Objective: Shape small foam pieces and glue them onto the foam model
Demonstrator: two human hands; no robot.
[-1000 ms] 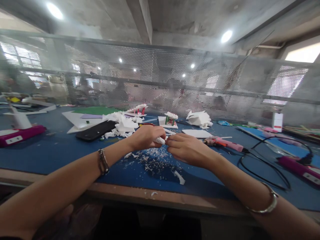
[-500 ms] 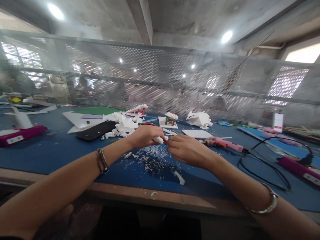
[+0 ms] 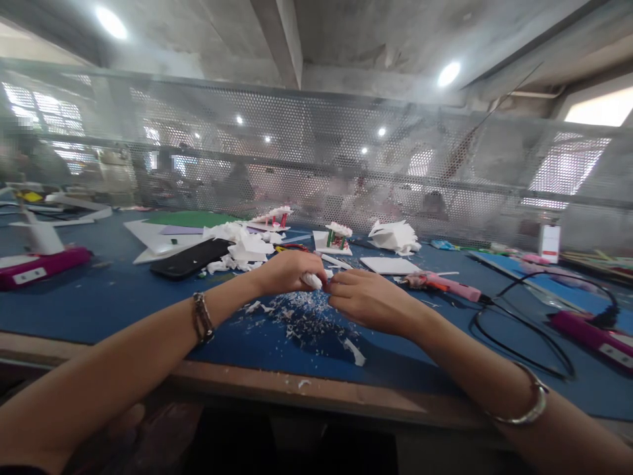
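My left hand [image 3: 284,272] is closed around a small crumpled white piece [image 3: 311,281], which looks like foam or paper; part of it sticks out below the fingers. Right up against it, my right hand [image 3: 376,300] has its fingertips pinched together at the piece's right end. Whatever lies between those fingertips is too small to make out. Under both hands, many white crumbs [image 3: 309,323] are scattered over the blue table [image 3: 208,330]. A longer white scrap [image 3: 354,352] lies nearer the table's front edge.
Behind my left hand are a black phone [image 3: 192,258] and torn white scraps [image 3: 244,244]. Small models with green posts [image 3: 337,237] and red posts [image 3: 279,219] stand farther back. To the right lie a pink glue gun [image 3: 457,288], its black cable and a purple power strip [image 3: 593,336].
My right fingertips have shifted slightly against the white piece, which is tilted a little differently in my left hand. Everything else on the table stays put.
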